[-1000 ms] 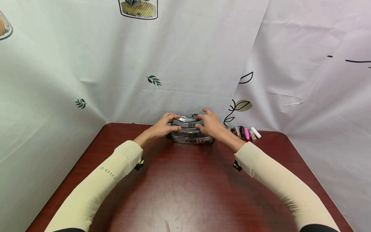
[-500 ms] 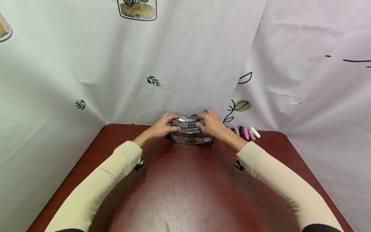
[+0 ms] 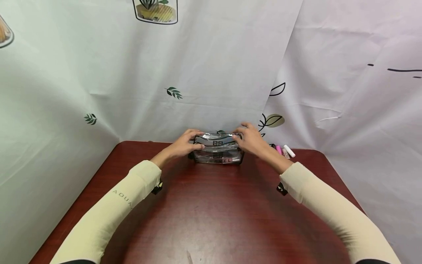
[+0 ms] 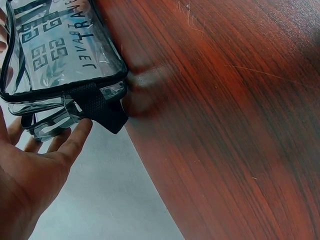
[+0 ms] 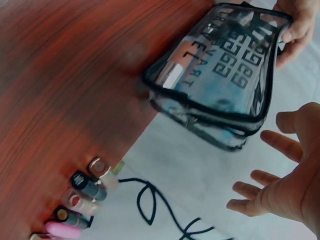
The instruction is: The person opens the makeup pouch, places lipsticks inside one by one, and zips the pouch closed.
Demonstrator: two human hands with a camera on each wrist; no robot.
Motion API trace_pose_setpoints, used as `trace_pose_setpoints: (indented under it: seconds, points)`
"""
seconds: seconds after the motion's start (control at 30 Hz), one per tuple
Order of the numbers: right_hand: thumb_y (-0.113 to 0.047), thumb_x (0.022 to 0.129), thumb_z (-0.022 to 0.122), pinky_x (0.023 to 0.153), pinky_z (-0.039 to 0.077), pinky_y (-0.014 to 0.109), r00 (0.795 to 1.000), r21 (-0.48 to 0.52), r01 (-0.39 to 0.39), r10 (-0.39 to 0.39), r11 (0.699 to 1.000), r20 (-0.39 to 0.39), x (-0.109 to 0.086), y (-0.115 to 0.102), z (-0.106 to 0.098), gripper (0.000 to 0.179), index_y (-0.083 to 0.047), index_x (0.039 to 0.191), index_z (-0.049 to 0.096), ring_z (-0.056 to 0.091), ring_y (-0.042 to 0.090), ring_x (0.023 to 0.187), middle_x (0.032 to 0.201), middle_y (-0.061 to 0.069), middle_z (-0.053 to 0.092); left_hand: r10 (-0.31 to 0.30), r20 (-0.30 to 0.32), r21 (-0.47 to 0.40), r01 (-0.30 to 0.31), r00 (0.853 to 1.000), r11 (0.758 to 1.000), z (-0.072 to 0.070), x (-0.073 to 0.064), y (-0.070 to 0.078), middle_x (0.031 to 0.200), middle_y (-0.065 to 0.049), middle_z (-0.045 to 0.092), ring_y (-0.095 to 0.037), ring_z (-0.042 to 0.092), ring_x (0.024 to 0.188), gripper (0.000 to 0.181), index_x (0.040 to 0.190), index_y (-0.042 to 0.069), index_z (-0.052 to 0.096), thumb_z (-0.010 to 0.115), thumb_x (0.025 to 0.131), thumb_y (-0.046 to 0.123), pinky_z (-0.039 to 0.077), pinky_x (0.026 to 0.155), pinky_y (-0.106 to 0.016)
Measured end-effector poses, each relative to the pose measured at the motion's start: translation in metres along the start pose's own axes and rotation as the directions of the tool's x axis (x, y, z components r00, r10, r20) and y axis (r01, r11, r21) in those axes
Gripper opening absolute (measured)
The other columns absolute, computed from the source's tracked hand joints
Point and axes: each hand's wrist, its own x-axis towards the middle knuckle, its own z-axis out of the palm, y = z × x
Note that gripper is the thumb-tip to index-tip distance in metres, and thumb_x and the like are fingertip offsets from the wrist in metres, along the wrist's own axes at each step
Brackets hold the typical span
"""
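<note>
A clear toiletry bag (image 3: pixel 218 156) with black piping and "TRAVEL" lettering stands at the table's back edge. My left hand (image 3: pixel 185 143) holds its left end, thumb in front and fingers behind; in the right wrist view that left hand (image 5: pixel 298 30) pinches the upper edge. Near the bag's other end is my right hand (image 3: pixel 252 141), and the right wrist view shows its fingers (image 5: pixel 282 145) spread and apart from the bag. Inside the bag, a small orange and white item (image 5: pixel 176 70) shows through the plastic.
A row of lipsticks and small cosmetics stands right of the bag, among them a black tube (image 5: pixel 88 185), a pink one (image 5: pixel 62 230) and a white one (image 3: pixel 289 151). A printed white curtain (image 3: pixel 211 73) hangs behind the dark red table (image 3: pixel 204 212).
My right hand has let go of the bag's top and moved right, past its right end, now covering some of the cosmetics. The left hand stays on the bag.
</note>
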Motion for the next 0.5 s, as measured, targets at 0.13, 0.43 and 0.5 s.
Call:
trace_pose_setpoints:
  seconds: [0.13,0.43,0.5]
  points:
    - [-0.03,0.116,0.059,0.13,0.036,0.074,1.0,0.011,-0.02,0.02,1.0,-0.002,-0.003,0.013,-0.003,0.041,-0.003,0.142,0.076,0.041,0.055,0.162,0.168,0.036,0.049,0.001,0.004,0.002,-0.001,1.0,1.0,0.0,0.0,-0.001,0.176,-0.02,0.036,-0.048,0.037,0.164,0.07,0.167,0.005,0.053,0.078,0.106,0.027,0.032,0.135,-0.067]
    - [-0.026,0.118,0.052,0.127,0.038,0.076,0.997,-0.013,-0.076,0.076,0.997,-0.012,-0.018,0.046,-0.011,0.043,0.003,0.142,0.074,0.039,0.059,0.162,0.168,0.041,0.045,0.002,0.007,-0.015,-0.002,1.0,1.0,0.0,0.0,-0.002,0.176,-0.019,0.036,-0.047,0.037,0.164,0.07,0.168,0.006,0.053,0.078,0.105,0.027,0.032,0.135,-0.067]
    - [-0.027,0.118,0.053,0.126,0.039,0.077,0.996,-0.028,-0.094,0.094,0.995,-0.011,-0.02,0.053,-0.013,0.043,0.002,0.141,0.074,0.039,0.058,0.162,0.167,0.04,0.048,0.003,0.003,-0.021,-0.003,1.0,1.0,0.0,0.0,-0.002,0.176,-0.019,0.036,-0.047,0.037,0.164,0.07,0.167,0.006,0.053,0.078,0.105,0.027,0.032,0.135,-0.067]
